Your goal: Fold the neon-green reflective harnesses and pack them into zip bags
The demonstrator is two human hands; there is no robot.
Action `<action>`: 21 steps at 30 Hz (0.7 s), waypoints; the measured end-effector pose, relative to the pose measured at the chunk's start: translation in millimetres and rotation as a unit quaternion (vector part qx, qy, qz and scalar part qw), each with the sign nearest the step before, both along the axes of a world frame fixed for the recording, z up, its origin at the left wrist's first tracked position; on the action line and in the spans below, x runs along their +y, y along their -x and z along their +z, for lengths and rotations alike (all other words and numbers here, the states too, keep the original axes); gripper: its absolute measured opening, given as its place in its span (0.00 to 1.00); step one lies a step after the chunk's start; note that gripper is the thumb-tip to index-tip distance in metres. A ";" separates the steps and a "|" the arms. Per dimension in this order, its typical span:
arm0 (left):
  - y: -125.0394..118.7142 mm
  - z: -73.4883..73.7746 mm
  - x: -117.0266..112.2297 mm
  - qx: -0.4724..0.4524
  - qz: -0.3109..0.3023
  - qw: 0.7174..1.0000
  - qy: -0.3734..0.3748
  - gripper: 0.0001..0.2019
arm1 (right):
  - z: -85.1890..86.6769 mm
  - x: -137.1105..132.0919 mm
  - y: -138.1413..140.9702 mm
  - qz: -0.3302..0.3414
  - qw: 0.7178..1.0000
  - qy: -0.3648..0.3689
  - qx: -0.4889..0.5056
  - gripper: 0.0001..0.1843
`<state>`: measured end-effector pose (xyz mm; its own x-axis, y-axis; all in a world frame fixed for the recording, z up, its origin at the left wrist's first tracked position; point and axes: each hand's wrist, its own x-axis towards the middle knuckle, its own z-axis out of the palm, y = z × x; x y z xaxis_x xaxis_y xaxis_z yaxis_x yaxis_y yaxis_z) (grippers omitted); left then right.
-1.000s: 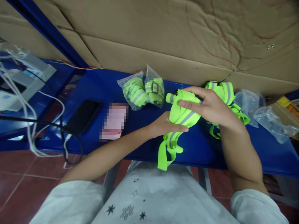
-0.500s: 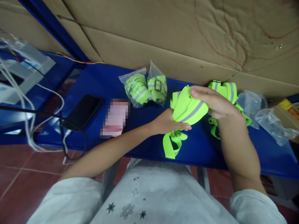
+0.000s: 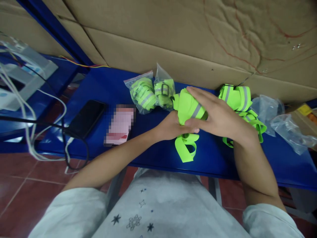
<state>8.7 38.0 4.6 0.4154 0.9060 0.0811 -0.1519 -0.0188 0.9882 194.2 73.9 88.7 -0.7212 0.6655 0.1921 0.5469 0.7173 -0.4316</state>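
Note:
Both my hands are closed around a bundled neon-yellow reflective strap (image 3: 189,104) with a grey stripe. My left hand (image 3: 170,125) grips it from the left and below, its fingers partly hidden by the strap. My right hand (image 3: 215,115) wraps over it from the right, fingers along the far side and thumb in front. A loose end of the strap dangles under the hands above the blue table (image 3: 153,155). Behind my right hand lies a second bundle of reflective strap (image 3: 235,97), its looser loops partly covered by my wrist.
Two clear bags of coiled straps (image 3: 143,94) stand at the back. Empty plastic bags (image 3: 292,132) and a cardboard box (image 3: 305,115) sit at the right. Leftward are a black phone (image 3: 86,117), a blurred-out pink item (image 3: 120,125) and white cables (image 3: 29,132). Cardboard (image 3: 160,43) lines the back.
My right hand has moved left and folded over the strap bundle, which is now more compact and slightly further left. My left hand keeps its hold, shifted a little left.

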 end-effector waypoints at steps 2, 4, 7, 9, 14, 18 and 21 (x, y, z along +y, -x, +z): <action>1.1 -0.5 0.7 0.008 -0.016 1.000 -0.015 0.15 | -6.4 -0.2 1.2 -0.002 1.000 -0.001 -0.019 0.53; 1.8 -1.6 1.1 0.011 -0.049 0.999 -0.001 0.13 | -13.8 3.7 1.0 -0.002 1.000 0.007 -0.023 0.52; 4.2 -1.6 1.5 0.004 -0.108 0.993 0.050 0.14 | -20.7 13.3 -2.1 0.003 0.999 0.037 -0.017 0.48; 7.1 -0.1 1.2 0.010 -0.146 0.987 0.072 0.15 | -22.0 19.6 -4.8 0.006 0.997 0.071 -0.015 0.46; 9.2 2.6 -1.8 0.023 -0.169 0.984 0.055 0.23 | -20.6 27.1 -7.1 0.005 0.992 0.127 0.016 0.39; 3.6 -8.3 1.4 0.031 0.006 0.998 0.057 0.31 | -15.1 23.5 -5.0 -0.085 0.991 0.050 0.094 0.31; 2.1 -20.2 7.8 0.112 0.198 0.971 -0.079 0.35 | -8.2 18.7 -4.5 -0.218 0.969 -0.018 0.118 0.31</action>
<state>6.5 45.8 -15.6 0.0608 0.9819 0.1795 0.1163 -0.1856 0.9757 198.8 92.7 80.5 -0.3070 0.8866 0.3459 0.6895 0.4577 -0.5614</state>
